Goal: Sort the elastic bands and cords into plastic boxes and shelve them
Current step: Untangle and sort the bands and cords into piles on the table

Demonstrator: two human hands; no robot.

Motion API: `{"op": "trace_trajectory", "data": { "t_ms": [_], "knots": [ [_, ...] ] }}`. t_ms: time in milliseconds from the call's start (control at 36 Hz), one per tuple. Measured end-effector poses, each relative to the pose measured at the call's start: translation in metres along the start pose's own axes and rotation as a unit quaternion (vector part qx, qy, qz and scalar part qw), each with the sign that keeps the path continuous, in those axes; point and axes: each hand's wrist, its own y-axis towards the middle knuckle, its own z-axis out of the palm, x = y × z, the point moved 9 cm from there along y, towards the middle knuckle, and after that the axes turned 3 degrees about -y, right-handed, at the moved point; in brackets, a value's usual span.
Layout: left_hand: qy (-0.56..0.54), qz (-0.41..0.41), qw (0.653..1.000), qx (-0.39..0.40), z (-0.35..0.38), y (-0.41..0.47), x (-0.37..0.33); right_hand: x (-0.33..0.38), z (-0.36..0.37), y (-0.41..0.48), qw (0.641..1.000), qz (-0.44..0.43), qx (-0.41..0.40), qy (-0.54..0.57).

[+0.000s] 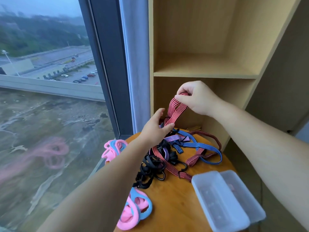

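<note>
My right hand [195, 97] pinches the top of a folded bundle of red striped elastic cords [175, 109] and holds it up above the round wooden table [175, 198]. My left hand [155, 128] reaches to the lower part of that bundle, fingers fairly straight and touching it. Under them lies a tangle of blue striped cords [199, 145], more red striped cords [195, 158] and black straps with hooks [150, 169]. Two translucent plastic boxes [224, 201] lie at the table's front right. Pink and blue rubber bands [135, 213] sit at the front left; another pink and blue band pile [113, 148] sits at the far left.
A light wooden shelf unit [204, 75] stands right behind the table, with its compartments open to me. A large window [50, 81] with a dark frame runs along the left side. The table's rim is close to the window sill.
</note>
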Motion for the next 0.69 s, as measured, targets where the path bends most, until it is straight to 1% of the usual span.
{"op": "trace_trajectory", "data": {
  "t_ms": [56,167,250,333,389,444,556,639,694],
  "knots": [
    [-0.011,0.014,1.000,-0.001,-0.001,-0.001,-0.001,0.006,-0.002,-0.001,1.000,-0.007,0.012,0.001],
    [-0.023,0.041,0.998,-0.042,-0.017,-0.004,-0.003,0.017,-0.008,0.002,0.999,-0.008,0.022,0.022],
    [-0.080,0.056,0.995,-0.023,-0.027,-0.006,-0.016,0.032,-0.013,0.009,0.997,-0.006,0.015,0.077],
    [-0.145,0.081,0.986,0.005,-0.041,-0.005,-0.040,0.058,-0.017,0.018,0.995,-0.034,0.017,0.087],
    [-0.099,0.104,0.990,0.017,-0.049,-0.004,-0.054,0.075,-0.021,0.024,0.994,-0.049,0.011,0.100],
    [-0.049,0.120,0.992,0.008,-0.058,-0.008,-0.065,0.089,-0.024,0.030,0.993,-0.059,0.005,0.100],
    [-0.084,0.130,0.987,-0.053,-0.089,-0.012,-0.078,0.111,-0.030,0.040,0.989,-0.068,-0.003,0.129],
    [-0.103,0.093,0.989,-0.045,-0.100,-0.013,-0.084,0.130,-0.037,0.045,0.984,-0.080,-0.005,0.157],
    [-0.083,0.103,0.989,-0.060,-0.107,-0.015,-0.094,0.144,-0.042,0.048,0.981,-0.086,-0.013,0.174]
  ]
}}
